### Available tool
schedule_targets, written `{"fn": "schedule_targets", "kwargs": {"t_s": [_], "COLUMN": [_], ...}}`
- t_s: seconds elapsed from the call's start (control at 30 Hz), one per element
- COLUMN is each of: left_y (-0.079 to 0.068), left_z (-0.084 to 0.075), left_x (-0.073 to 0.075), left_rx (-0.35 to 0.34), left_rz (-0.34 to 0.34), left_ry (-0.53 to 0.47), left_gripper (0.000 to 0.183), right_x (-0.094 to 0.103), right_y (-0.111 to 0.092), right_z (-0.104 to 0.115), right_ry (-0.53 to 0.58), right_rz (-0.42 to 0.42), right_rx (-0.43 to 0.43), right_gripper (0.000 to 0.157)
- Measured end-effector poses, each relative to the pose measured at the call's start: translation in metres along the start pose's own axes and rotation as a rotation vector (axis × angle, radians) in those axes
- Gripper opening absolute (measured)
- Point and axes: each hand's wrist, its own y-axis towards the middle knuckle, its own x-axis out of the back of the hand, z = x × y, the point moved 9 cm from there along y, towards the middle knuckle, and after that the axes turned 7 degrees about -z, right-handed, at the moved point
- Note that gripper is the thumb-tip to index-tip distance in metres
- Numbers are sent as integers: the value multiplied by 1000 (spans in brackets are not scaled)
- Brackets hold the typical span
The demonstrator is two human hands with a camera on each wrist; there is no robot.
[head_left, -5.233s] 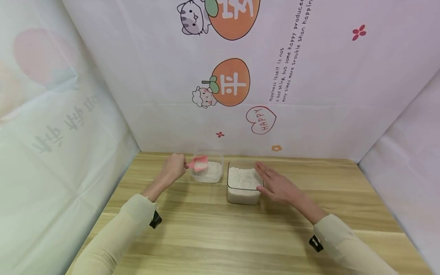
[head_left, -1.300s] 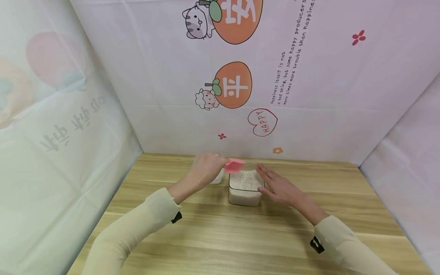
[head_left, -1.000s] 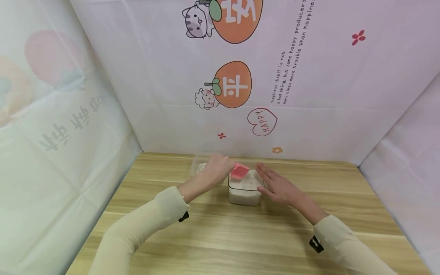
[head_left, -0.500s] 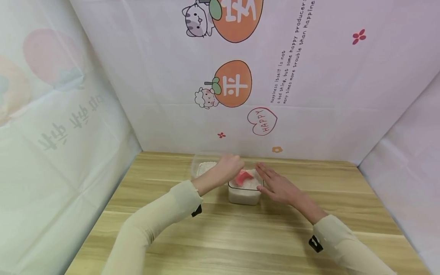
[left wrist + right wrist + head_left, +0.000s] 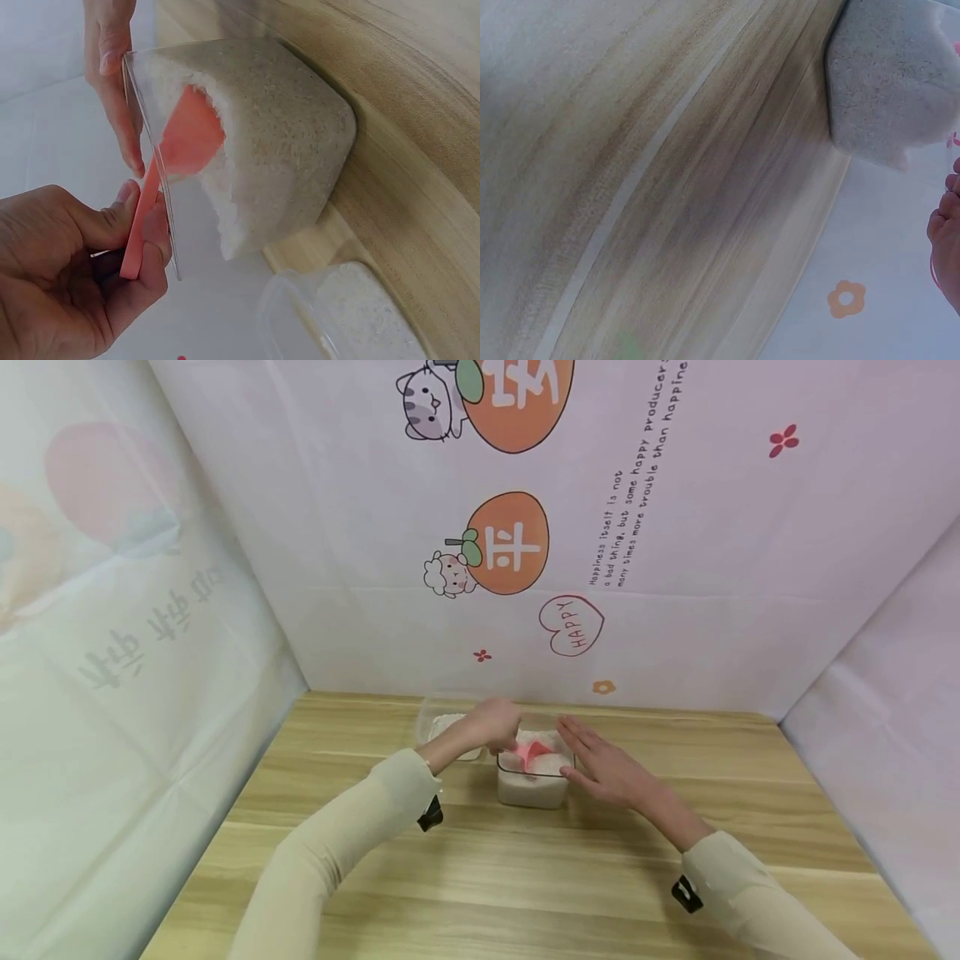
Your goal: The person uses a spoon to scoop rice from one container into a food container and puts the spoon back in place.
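Observation:
My left hand (image 5: 497, 724) pinches the handle of a pink scoop (image 5: 191, 139) between thumb and fingers. The scoop's blade is pushed into white rice (image 5: 553, 765) inside a clear, square-cornered container (image 5: 531, 793). In the left wrist view the rice slopes down around the blade, and the handle crosses the container's rim. My right hand (image 5: 611, 768) rests against the container's right side at the rim, fingers extended. The right wrist view shows the rice-filled container (image 5: 885, 82) at the upper right, with only part of a hand at the right edge.
A smaller clear plastic box (image 5: 281, 311) with some rice stands to the left, partly covered by my left forearm in the head view. Behind both runs a white printed wall sheet (image 5: 675, 643). The wooden table (image 5: 525, 877) extends toward me.
My left hand has carried the scoop from over the smaller box rightward to the larger container, and the blade has gone down into the rice. My right hand has stayed in place.

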Motion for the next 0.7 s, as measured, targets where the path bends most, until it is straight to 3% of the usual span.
{"fn": "schedule_targets", "kwargs": {"t_s": [0.27,0.4,0.7], "left_y": [-7,-13,-28], "left_z": [19,28,48], "left_x": [-6,-9,-16], "left_rx": [41,46,96], "left_rz": [84,89,66], "left_ry": [-218,-322,-643], "left_gripper": [50,48,22], "right_x": [1,0,-2], "right_y": [0,0,2], "right_z": [-1,-2,-2], "right_ry": [2,3,3], "right_rz": [8,13,8], "right_rx": [-9,-12,-5], "right_gripper": [73,74,73]}}
